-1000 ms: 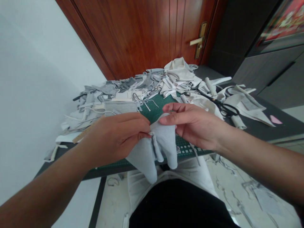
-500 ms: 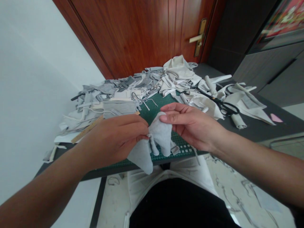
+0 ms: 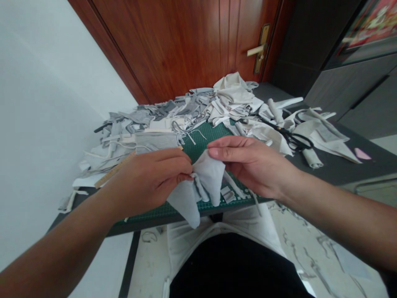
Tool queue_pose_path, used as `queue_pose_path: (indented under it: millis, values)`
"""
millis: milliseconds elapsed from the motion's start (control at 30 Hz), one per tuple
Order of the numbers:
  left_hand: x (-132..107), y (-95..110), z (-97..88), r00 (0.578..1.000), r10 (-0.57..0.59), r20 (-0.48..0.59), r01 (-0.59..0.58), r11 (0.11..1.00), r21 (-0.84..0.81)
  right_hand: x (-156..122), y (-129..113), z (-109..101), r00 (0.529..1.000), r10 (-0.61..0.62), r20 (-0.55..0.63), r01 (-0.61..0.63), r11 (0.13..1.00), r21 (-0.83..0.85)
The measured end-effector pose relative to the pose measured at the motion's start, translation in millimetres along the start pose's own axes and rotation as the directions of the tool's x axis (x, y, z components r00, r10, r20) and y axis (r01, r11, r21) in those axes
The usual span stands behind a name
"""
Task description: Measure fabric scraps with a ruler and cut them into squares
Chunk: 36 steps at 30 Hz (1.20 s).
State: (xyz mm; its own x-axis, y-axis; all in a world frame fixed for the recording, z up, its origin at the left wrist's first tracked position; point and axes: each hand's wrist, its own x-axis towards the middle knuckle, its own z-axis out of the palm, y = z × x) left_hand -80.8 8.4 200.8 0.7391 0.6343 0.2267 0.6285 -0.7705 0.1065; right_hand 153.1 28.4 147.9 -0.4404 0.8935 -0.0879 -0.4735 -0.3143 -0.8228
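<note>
A pale grey piece of fabric [image 3: 211,176] is held between my two hands, over the near edge of a green cutting mat [image 3: 198,142]. It looks like a bow, with pointed ends hanging down and a gathered middle. My left hand [image 3: 158,174] pinches it at the gathered part with thumb and fingers. With thumb and forefinger, my right hand [image 3: 245,161] grips the upper edge of its right side. A narrow grey strip [image 3: 234,185] lies below my right hand, beside a small folded scrap [image 3: 228,194] on the mat.
Heaps of grey and cream fabric scraps [image 3: 235,93] cover the back of the dark table [image 3: 328,174]. Black-handled scissors [image 3: 291,138] rest among them at the right. A wooden ruler [image 3: 114,169] lies at the left, and a pink piece [image 3: 362,154] near the right edge.
The right side of the fabric has been pulled out flatter and tilted slightly. A narrow strip now shows below my right hand. Both hands keep their grip and have barely moved.
</note>
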Motion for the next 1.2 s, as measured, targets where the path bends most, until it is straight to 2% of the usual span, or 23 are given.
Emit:
queue_pose_path:
  millis: [133,267,400,633,700,800,867,1067,1200]
  values:
    - [0,2,-0.2,1.000,0.019,-0.005,-0.019,1.000,-0.007,1,2,1,0.991,-0.105,-0.082,0.108,0.994,0.025]
    - [1,3,0.9,0.999,0.055,-0.002,-0.055,0.998,-0.027,2,2,0,0.990,-0.118,-0.078,0.122,0.991,0.049]
    - [1,3,0.8,0.999,0.053,-0.006,-0.053,0.998,-0.037,1,2,0,0.998,-0.051,-0.039,0.052,0.998,0.040]
    - [1,3,-1.3,0.997,0.072,-0.019,-0.072,0.997,-0.036,3,4,0,0.998,0.018,-0.056,-0.017,1.000,0.019]
    - [0,2,-1.3,0.997,0.075,-0.022,-0.076,0.997,-0.028,3,6,-2,0.998,0.049,-0.041,-0.051,0.998,-0.032]
    - [0,3,-0.9,0.996,0.085,-0.038,-0.087,0.996,-0.030,2,10,-8,0.986,0.167,0.022,-0.160,0.969,-0.189]
    - [-1,3,-0.3,0.994,0.098,-0.047,-0.099,0.995,-0.031,2,14,-11,0.981,0.188,0.054,-0.168,0.950,-0.264]
    - [-1,2,2.5,0.992,0.122,-0.027,-0.122,0.992,0.001,3,19,-10,0.996,0.077,0.036,-0.065,0.966,-0.251]
    - [-2,0,3.9,0.993,0.118,-0.013,-0.118,0.993,0.009,2,17,-8,0.994,-0.102,0.031,0.107,0.948,-0.300]
